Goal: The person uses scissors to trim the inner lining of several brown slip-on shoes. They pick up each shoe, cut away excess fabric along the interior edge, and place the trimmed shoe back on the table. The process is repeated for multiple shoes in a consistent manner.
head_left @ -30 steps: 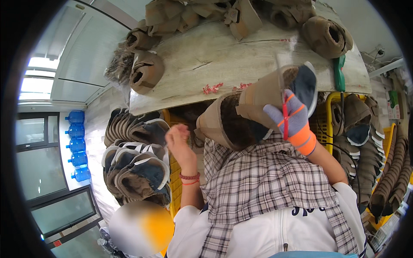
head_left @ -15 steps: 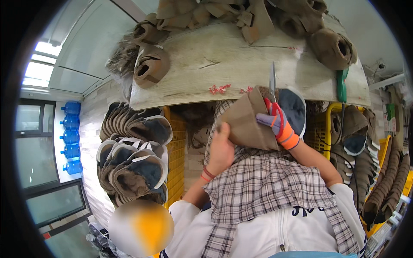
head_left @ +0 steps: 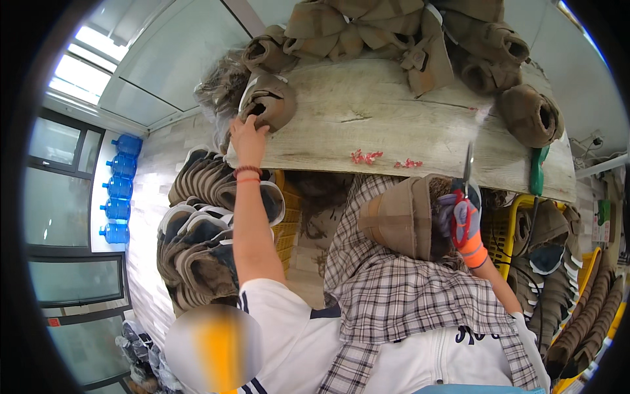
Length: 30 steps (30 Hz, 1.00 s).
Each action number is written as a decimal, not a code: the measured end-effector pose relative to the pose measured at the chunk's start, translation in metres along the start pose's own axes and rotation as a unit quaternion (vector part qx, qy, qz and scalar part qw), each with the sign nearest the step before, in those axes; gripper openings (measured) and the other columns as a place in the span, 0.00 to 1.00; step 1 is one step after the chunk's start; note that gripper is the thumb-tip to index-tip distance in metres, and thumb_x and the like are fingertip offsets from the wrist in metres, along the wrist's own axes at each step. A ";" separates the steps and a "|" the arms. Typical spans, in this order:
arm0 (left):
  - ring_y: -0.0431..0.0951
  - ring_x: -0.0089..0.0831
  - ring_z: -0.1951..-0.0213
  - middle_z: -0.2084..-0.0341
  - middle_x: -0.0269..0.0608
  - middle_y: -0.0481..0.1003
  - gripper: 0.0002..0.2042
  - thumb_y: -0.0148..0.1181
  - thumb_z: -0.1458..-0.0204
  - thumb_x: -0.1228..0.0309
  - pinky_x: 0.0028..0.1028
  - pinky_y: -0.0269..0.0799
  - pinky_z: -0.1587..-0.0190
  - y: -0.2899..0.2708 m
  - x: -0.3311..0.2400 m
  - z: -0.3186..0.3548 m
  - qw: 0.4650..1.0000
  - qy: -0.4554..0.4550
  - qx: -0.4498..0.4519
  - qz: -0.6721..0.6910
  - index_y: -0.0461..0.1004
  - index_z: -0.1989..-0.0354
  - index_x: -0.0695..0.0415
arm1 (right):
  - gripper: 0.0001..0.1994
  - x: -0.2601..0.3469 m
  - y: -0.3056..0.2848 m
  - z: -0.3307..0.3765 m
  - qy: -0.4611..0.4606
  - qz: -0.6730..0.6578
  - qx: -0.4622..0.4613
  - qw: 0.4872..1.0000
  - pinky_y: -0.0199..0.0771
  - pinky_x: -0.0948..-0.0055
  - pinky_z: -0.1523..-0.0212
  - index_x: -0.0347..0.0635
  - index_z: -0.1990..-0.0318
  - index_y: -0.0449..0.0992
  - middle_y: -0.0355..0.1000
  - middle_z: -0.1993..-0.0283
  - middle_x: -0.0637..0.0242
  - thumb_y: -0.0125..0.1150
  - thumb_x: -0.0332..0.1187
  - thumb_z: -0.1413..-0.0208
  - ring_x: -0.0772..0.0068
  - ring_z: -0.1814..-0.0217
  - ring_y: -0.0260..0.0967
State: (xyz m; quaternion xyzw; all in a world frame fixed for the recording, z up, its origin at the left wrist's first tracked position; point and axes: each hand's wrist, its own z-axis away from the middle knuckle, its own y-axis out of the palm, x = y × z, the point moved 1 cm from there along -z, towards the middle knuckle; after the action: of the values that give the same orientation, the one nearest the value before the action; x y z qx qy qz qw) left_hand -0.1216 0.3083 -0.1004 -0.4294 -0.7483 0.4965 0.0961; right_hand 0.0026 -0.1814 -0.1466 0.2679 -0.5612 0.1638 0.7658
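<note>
Right grip [head_left: 462, 224]: scissors [head_left: 468, 164] | left grip [head_left: 248, 140]: touching brown upper [head_left: 278, 98] | shirt lettering [head_left: 464, 335]: part-hidden

brown shoe [head_left: 400, 218] lies sideways on lap [head_left: 407, 289] beside red-handled scissors [head_left: 468, 167].

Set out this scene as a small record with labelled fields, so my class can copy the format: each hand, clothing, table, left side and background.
Left hand: bare left hand, fingers at tabletop shoe upper; grip unclear
Right hand: gloved right hand, holding red-handled scissors, beside brown shoe upper over the lap
Clothing: plaid apron
Table: pale tabletop, with red scraps near its front edge
Left side: stacked shoe uppers by yellow basket
Background: blue water bottles, in a column
</note>
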 end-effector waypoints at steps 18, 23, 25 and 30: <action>0.67 0.38 0.43 0.46 0.43 0.68 0.18 0.50 0.42 0.66 0.43 0.60 0.39 -0.033 -0.096 0.124 0.376 -0.288 0.170 0.864 0.65 0.45 0.59 | 0.18 0.157 0.054 -0.018 -0.408 0.583 0.009 0.702 0.68 0.66 0.64 0.41 0.61 0.69 0.66 0.70 0.58 0.66 0.30 0.62 0.59 0.66 0.67; 0.67 0.37 0.43 0.46 0.43 0.68 0.17 0.50 0.42 0.69 0.41 0.61 0.39 -0.021 -0.111 0.147 0.308 -0.289 0.211 0.881 0.66 0.45 0.60 | 0.16 0.158 0.069 -0.035 -0.404 0.692 0.025 0.598 0.68 0.68 0.64 0.46 0.65 0.73 0.70 0.68 0.63 0.64 0.44 0.58 0.63 0.63 0.68; 0.69 0.36 0.45 0.47 0.42 0.69 0.17 0.50 0.42 0.69 0.39 0.64 0.41 -0.021 -0.116 0.152 0.316 -0.305 0.204 0.875 0.67 0.46 0.60 | 0.16 0.151 0.076 -0.042 -0.389 0.719 0.036 0.575 0.67 0.68 0.66 0.46 0.66 0.73 0.70 0.69 0.64 0.62 0.46 0.57 0.63 0.64 0.68; 0.74 0.32 0.51 0.53 0.40 0.74 0.14 0.51 0.42 0.70 0.36 0.69 0.46 -0.025 -0.124 0.152 0.317 -0.287 0.227 0.875 0.69 0.49 0.60 | 0.17 0.147 0.094 -0.050 -0.328 0.761 0.054 0.557 0.67 0.67 0.63 0.42 0.65 0.73 0.69 0.68 0.62 0.65 0.42 0.59 0.62 0.63 0.68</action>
State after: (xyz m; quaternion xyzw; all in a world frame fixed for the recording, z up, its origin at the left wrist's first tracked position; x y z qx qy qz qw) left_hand -0.1456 0.1135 -0.1192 -0.6268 0.2237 0.5341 -0.5214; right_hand 0.0353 -0.0833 0.0025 -0.1823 -0.7589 0.6166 0.1033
